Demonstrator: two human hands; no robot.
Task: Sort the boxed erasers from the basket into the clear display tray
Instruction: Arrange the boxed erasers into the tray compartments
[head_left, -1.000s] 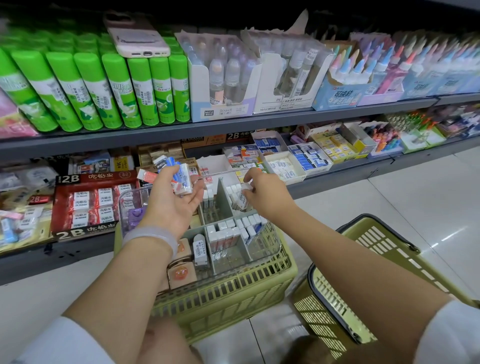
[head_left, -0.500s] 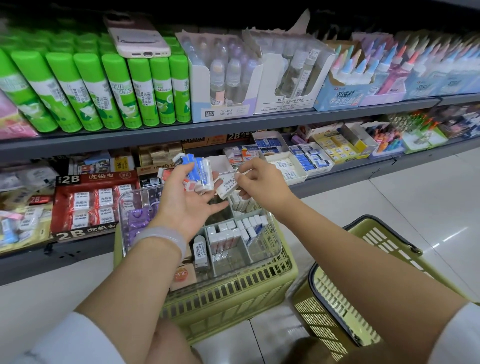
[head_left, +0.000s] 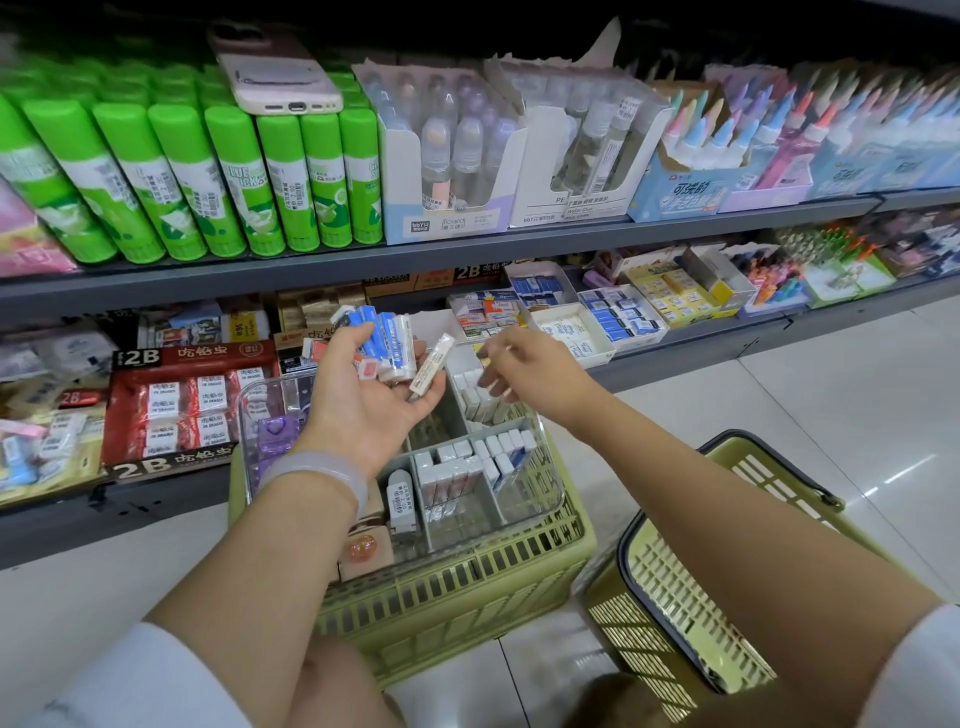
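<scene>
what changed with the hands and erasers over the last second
The right hand rose out of the clear tray toward the left hand, which lifted slightly. A pale boxed eraser now lies tilted on the left fingertips beside the held bunch of erasers; the right hand holds nothing visible. Tray, baskets and shelf stock stayed put.

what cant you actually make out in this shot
Head view only:
- Left hand holds a bunch of erasers; their count is unclear, since fingers cover some.
- Tray: the left forearm hides its near-left compartments.
- Right hand: its fingertips are blurred, so whether it pinches anything is unclear.
- Labels on the tray's boxes are too small to read.
- Right basket: its inside is hidden by the right arm.
</scene>
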